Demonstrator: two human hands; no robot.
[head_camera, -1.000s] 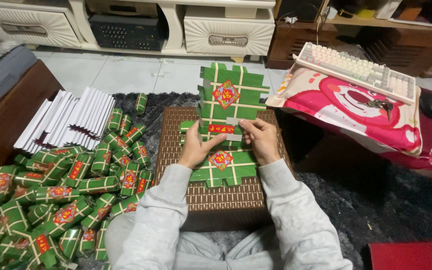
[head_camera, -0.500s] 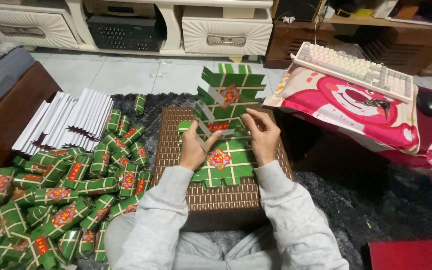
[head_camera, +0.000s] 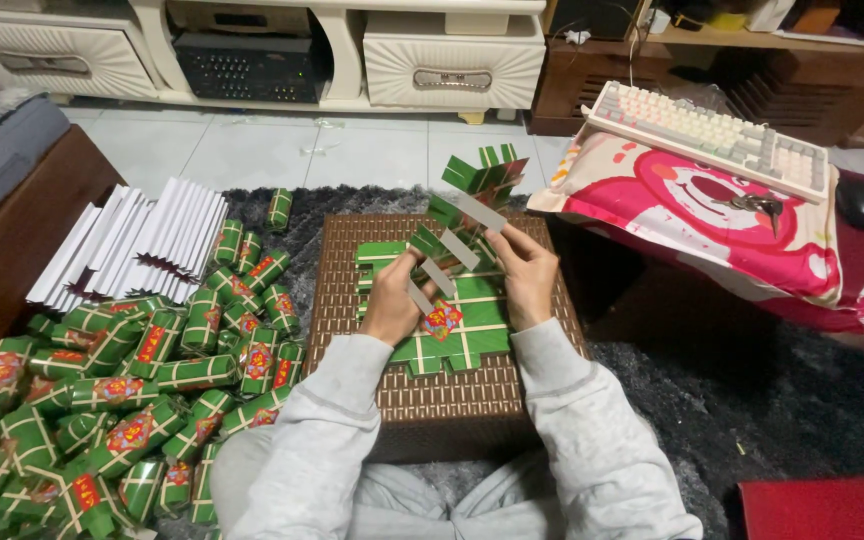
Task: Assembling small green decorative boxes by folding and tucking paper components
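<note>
On woven stool (head_camera: 432,400) — two hands, left hand (head_camera: 392,300), right hand (head_camera: 527,275), folding one green card (head_camera: 472,200).

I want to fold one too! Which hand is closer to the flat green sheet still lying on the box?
Probably the left hand: it sits right above the flat sheet, while the right hand steadies the raised sheet.

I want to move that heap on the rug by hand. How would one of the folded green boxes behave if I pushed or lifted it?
Each folded green box looks like thin printed card, so probably light and easily crushed. Its flat-sided, long shape suggests it would slide or topple rather than roll. The flat green card held by the left hand and right hand bends along its creases, so probably floppy.
</note>
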